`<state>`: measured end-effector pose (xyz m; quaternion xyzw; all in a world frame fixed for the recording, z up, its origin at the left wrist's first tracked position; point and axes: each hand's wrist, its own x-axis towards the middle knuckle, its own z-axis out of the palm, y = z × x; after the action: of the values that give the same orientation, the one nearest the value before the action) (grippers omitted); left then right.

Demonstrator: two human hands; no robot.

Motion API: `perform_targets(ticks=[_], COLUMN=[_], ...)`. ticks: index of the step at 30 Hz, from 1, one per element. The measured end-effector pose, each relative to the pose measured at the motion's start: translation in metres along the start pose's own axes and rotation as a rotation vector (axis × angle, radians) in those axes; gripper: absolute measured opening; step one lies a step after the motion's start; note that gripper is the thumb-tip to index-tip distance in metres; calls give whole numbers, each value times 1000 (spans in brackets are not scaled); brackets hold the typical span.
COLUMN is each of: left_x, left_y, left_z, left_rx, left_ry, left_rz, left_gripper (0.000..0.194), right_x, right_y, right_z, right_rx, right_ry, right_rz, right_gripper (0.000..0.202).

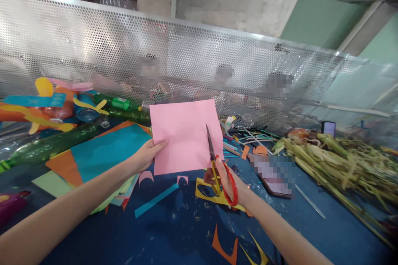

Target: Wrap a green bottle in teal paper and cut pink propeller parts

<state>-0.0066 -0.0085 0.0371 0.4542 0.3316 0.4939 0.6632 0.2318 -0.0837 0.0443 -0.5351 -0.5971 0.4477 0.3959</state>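
Two hands are seen above the blue counter (174,236), and between them a pink sheet (183,136) is held up, its face turned toward the camera. By the left hand (149,155) the sheet is grasped at its left edge, with the thumb laid across the front. By the right hand (221,169) a pair of scissors (210,143) is gripped by its red and yellow handles. The blades are pointed upward and are seen against the right part of the sheet; whether paper is caught between them cannot be told.

Below the sheet, small pink scraps (146,177) and a blue strip (157,201) are laid on the counter. Under the right hand a yellow offcut (214,202) with rounded openings is partly covered, and nearer the camera a curved orange offcut (224,252) is seen.

On the left, a blue sheet (108,149) is stacked over an orange sheet (64,169), and beyond the stack a green bottle (62,143) is laid on its side. On the right, a phone (275,178), partly blurred, is placed flat near a thin clear stick (311,202). Farther right, pale husks (329,153) are heaped. Behind everything, the counter is bordered by a perforated metal panel (199,58).
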Motion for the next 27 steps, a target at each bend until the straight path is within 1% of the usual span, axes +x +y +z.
perform_targets(ticks=[4, 6, 12, 14, 18, 20, 23, 27], left_x=[0, -1, 0, 1, 1, 1, -1, -2], left_y=[-1, -1, -1, -2, -2, -2, 1, 2], left_z=[1, 2, 1, 0, -2, -2, -2, -2], left_rx=[16, 25, 52, 62, 75, 83, 111, 152], left_ry=[-28, -34, -3, 2, 39, 44, 21, -20], left_rz=[-6, -3, 15, 11, 2, -17, -73, -106], left_gripper=[29, 29, 30, 30, 30, 30, 30, 35], right_x=[-2, -2, 0, 1, 5, 7, 9, 8], right_y=[-7, -7, -4, -3, 2, 6, 10, 7], right_z=[-2, -3, -5, -4, -2, -2, -3, -3], right_rx=[-133, -150, -178, -155, 91, 164, 139, 125], right_ry=[7, 20, 23, 7, -27, -37, -40, -5], right_rz=[-67, -98, -86, -52, 116, 168, 215, 190], right_gripper=[58, 57, 54, 53, 59, 60, 63, 61])
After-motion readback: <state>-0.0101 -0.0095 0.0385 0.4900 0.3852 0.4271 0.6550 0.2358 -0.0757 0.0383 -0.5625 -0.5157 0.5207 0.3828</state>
